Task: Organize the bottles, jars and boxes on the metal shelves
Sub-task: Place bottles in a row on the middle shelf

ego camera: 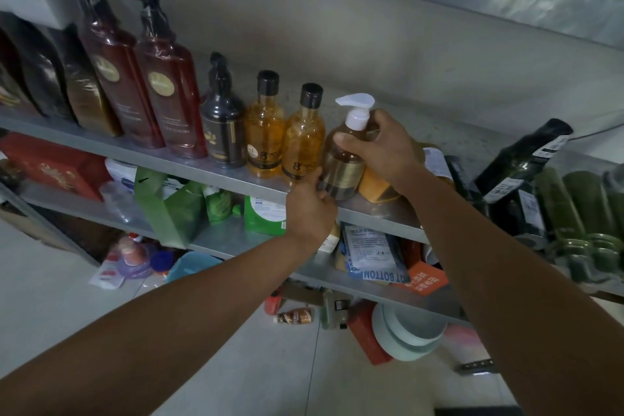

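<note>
Three grey metal shelves run slantwise, and the top one carries a row of bottles. Two tall red plastic pump bottles stand in glossy shrink-wrap, their gold oval labels too small to read. Beside them is a squat black pump bottle, then two amber bottles with black caps, each marked with a large "8". Just right of these, upright at the top shelf's front edge, stands a clear amber bottle with a white pump. The right hand wraps round its shoulder, and the left hand curls round its base. A packet on the shelf below reads "BOTTOM", upside down.
</note>
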